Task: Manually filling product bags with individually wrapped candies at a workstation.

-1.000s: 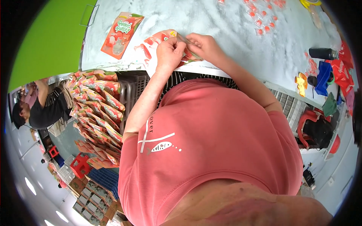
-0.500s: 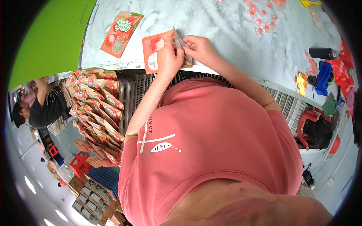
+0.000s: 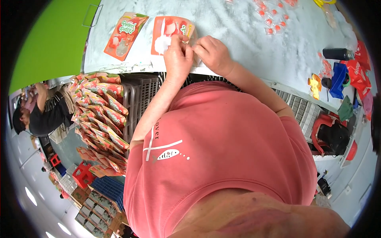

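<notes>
An orange-red candy pouch (image 3: 171, 25) with fruit pictures lies on the pale table top, its right end under my fingers. My left hand (image 3: 178, 59) is closed on the pouch's near right part, fingers curled over it. Close beside it, my right hand (image 3: 214, 54) pinches the pouch's right edge, thumb and forefinger together. My fingers hide much of that edge, so I cannot see whether it is open. A second pouch of the same kind (image 3: 126, 35) lies flat to the left, apart from both hands.
Small wrapped red candies (image 3: 274, 18) lie scattered at the far right. A dark bottle (image 3: 337, 54), a blue bin (image 3: 338, 81) and a yellow-orange packet (image 3: 314, 86) stand near the right edge. Left of me, many pouches (image 3: 101, 115) are stacked beside grey crates (image 3: 139, 95); a co-worker (image 3: 43, 113) is beyond.
The pouch has shifted away from me and turned, showing more of its printed front. My right hand has come lower and closer in. My left hand has lowered slightly.
</notes>
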`<state>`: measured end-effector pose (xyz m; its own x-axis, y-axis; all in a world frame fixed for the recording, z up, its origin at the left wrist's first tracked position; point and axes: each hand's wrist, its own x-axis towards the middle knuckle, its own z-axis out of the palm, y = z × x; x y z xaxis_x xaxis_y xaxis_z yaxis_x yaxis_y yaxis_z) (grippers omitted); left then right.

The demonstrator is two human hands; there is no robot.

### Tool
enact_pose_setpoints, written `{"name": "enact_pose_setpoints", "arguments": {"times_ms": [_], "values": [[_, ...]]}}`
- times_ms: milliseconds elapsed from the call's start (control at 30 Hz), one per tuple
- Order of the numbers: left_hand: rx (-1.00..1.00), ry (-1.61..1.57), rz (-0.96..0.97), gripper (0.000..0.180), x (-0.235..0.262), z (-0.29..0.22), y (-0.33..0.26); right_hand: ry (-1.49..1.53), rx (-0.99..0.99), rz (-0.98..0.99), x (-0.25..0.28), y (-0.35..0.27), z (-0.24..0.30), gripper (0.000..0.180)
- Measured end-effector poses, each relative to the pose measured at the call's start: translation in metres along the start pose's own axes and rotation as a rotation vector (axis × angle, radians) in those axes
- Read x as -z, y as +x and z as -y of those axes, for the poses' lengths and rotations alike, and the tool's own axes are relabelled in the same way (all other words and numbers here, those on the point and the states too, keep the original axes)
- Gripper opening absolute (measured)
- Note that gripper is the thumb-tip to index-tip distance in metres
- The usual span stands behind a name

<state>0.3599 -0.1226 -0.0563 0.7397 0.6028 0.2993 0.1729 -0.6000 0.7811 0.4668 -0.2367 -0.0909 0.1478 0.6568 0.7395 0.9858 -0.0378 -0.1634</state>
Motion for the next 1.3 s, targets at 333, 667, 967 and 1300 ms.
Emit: {"name": "enact_pose_setpoints", "arguments": {"times_ms": [333, 667, 967, 1300], "values": [[-0.110, 0.224, 0.135, 0.022, -0.019, -0.004, -0.009, 1.306, -1.305, 0.476, 0.014, 0.007, -0.008, 0.027], [-0.248, 0.268, 0.166, 0.025, -0.030, -0.013, 0.007, 1.312, -1.122, 0.280, 0.030, -0.002, -0.013, 0.036], [-0.185, 0.121, 0.287, 0.024, -0.030, -0.042, 0.000, 1.916, -1.323, -0.166, 0.008, 0.000, -0.011, 0.024], [-0.124, -0.177, 0.483, 0.032, -0.016, -0.052, -0.009, 1.457, -0.990, 0.256, -0.060, -0.059, -0.039, 0.025]]}}
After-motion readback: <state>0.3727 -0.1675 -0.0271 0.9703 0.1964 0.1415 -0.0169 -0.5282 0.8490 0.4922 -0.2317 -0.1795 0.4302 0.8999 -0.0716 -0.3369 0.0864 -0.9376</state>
